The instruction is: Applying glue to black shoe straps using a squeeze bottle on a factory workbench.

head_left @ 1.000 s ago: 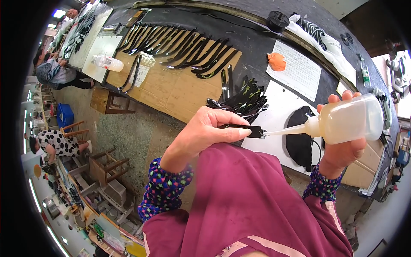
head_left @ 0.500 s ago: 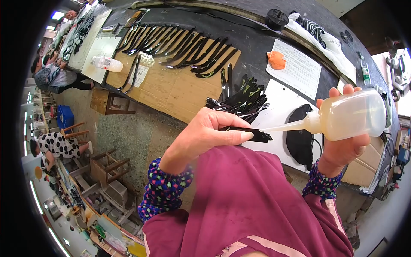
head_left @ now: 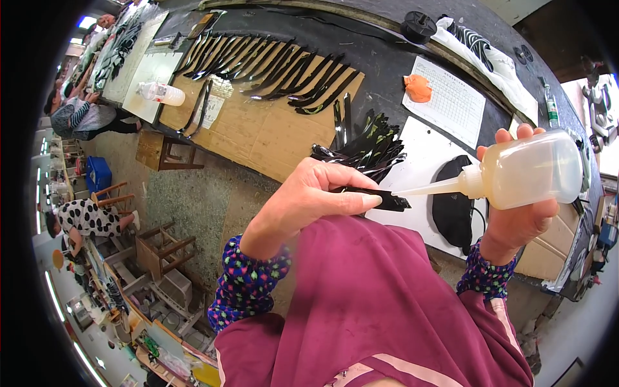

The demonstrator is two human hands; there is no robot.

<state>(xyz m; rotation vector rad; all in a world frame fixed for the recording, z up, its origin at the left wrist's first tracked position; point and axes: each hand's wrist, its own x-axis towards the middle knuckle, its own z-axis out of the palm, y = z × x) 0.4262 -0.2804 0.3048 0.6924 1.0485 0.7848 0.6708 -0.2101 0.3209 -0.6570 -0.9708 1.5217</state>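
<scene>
Between the thumb and fingers of my left hand (head_left: 316, 197) is a glossy black strip (head_left: 394, 202), its end pointing right. My right hand (head_left: 516, 222) grips a translucent squeeze bottle (head_left: 534, 170) holding pale yellowish liquid. The bottle lies nearly level, and its long tapered nozzle (head_left: 429, 189) touches or almost touches the strip beside my left fingertips. Just beyond my left hand lies a heap of black strips (head_left: 371, 148). More black strips (head_left: 271, 68) are laid out side by side along the far edge of a cardboard sheet (head_left: 258, 129).
A white board (head_left: 412, 155) bears a black pouch-like item (head_left: 451, 206). Behind it are a printed sheet (head_left: 454, 97) with an orange lump (head_left: 418, 88) and a black spool (head_left: 418, 28). A clear bottle (head_left: 161, 94) lies at left. Wooden stools (head_left: 164, 251) and other people (head_left: 87, 219) are farther left.
Both hands keep nearly the same pose. The nozzle has shifted very slightly up along the strip, and the view has moved a little.
</scene>
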